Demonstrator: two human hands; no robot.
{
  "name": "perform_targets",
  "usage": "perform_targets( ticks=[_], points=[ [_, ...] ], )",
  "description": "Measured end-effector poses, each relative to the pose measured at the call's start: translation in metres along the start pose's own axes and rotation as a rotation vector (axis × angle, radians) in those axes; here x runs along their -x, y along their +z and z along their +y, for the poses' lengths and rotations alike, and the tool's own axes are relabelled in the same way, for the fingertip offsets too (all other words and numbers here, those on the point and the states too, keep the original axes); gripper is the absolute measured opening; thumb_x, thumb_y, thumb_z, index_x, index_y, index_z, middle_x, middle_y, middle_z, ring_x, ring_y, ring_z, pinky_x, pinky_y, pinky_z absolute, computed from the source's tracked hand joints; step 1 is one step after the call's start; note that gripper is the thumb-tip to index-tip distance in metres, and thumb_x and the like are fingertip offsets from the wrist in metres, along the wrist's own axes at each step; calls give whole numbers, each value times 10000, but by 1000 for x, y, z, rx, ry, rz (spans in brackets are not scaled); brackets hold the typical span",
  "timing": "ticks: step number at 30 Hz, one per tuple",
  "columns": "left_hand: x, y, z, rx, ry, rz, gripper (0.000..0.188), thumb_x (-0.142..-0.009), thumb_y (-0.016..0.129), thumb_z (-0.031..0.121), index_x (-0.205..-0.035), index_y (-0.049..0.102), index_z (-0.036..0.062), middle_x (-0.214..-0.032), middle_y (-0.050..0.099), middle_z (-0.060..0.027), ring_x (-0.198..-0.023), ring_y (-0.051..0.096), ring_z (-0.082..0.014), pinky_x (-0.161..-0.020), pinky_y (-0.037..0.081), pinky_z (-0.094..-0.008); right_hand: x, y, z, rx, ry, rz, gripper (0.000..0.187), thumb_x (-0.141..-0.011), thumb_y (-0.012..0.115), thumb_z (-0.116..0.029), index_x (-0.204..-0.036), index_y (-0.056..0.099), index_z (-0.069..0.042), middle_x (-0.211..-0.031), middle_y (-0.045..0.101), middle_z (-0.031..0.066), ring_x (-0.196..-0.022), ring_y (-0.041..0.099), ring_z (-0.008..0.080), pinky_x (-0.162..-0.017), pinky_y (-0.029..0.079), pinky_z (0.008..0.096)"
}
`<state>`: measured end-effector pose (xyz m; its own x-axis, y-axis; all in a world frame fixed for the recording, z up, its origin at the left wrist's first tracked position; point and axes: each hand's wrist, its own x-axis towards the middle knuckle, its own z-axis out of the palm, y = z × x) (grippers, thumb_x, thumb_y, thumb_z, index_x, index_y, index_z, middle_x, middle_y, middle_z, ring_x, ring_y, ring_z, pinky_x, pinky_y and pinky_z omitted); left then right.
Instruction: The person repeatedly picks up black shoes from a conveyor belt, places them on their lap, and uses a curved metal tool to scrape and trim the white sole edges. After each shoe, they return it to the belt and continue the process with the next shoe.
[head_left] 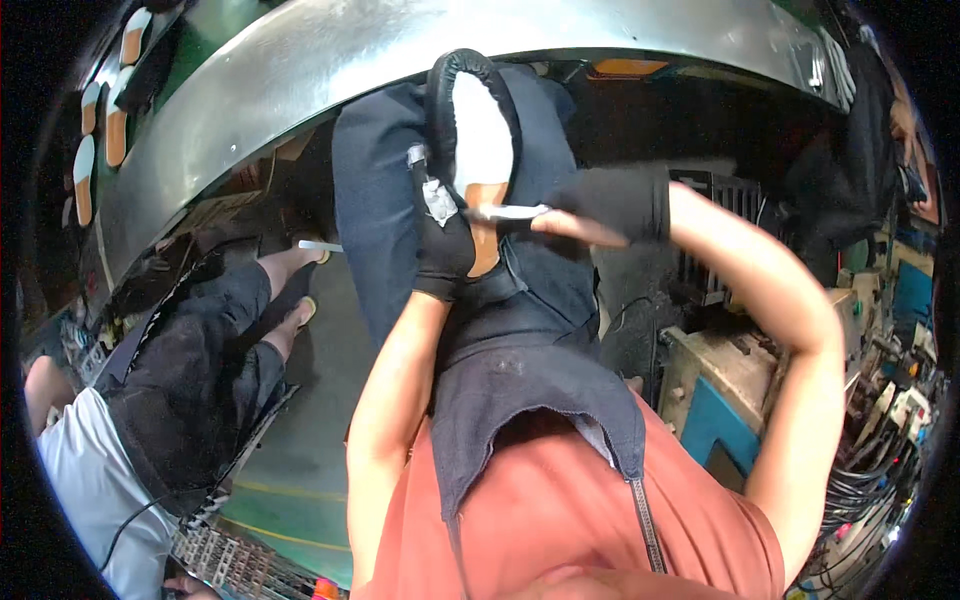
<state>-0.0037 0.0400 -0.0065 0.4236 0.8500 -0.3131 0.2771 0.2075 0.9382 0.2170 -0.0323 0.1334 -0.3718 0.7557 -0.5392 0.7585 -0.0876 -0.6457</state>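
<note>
Sole side up over my lap lies a shoe on its last (482, 130), its black upper gathered around the toe and its insole white in front and tan at the heel. My left hand (442, 225), in a black glove with white tape on the fingers, grips it at the heel end. From the right comes my right hand (600, 208), also gloved in black and smeared by motion. Its fingers hold a slim, pale, blade-like tool (515, 212), whose tip lies over the tan part close to my left fingers. The tool's exact kind is unclear.
A curved metal bench edge (300, 65) crosses ahead of my knees. More white-and-tan shoe soles (84, 180) lie at the far left. Another person (190, 370) sits at left. A worn machine box (730, 385) and bundled cables (870, 480) stand at right.
</note>
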Motion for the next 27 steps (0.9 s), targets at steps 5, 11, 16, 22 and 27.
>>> perform_targets(
  ticks=[5, 11, 16, 22, 27],
  points=[
    [4, 7, 17, -389, 547, 108, 641, -998, 430, 331, -1458, 188, -44, -1453, 326, -247, -1381, 292, -334, -1106, 279, -375, 16, -31, -36, 458, -54, 12, 335, -933, 512, -328, -849, 659, -39, -728, 633, 162, -677, 652, 305, -620, 513, 392],
    [-6, -28, 20, 596, -184, -295, 370, -1017, 400, 195, -1327, 337, 4, -1215, 479, -82, -1098, 486, -193, -940, 415, -296, 7, 49, -90, 198, -446, 283, 257, -809, 604, -296, -820, 635, -42, -790, 628, 159, -754, 641, 333, -648, 520, 401],
    [-29, -54, 15, 761, -123, -688, 456, -1033, 328, 374, -1309, 437, 28, -1124, 548, -74, -1004, 530, -156, -926, 426, -290, 5, 49, -25, -49, -67, 381, 416, -957, 482, -408, -941, 607, -13, -870, 628, 215, -775, 625, 390, -702, 495, 437],
    [-14, -38, 43, 357, -323, -403, 621, -1013, 296, 506, -1403, 381, 30, -1280, 526, -98, -1131, 503, -149, -1004, 386, -287, 18, 20, -9, -513, 22, 214, 469, -982, 475, -420, -831, 615, 1, -612, 453, -9, -580, 427, 119, -568, 394, 298],
    [-6, -40, 36, 205, -314, -377, 609, -1023, 252, 493, -1350, 446, 16, -1215, 569, -108, -1090, 526, -152, -965, 418, -290, 13, 1, -40, -994, 326, -9, 528, -974, 441, -486, -947, 650, -3, -702, 579, 21, -607, 534, 115, -586, 452, 287]
  ],
)
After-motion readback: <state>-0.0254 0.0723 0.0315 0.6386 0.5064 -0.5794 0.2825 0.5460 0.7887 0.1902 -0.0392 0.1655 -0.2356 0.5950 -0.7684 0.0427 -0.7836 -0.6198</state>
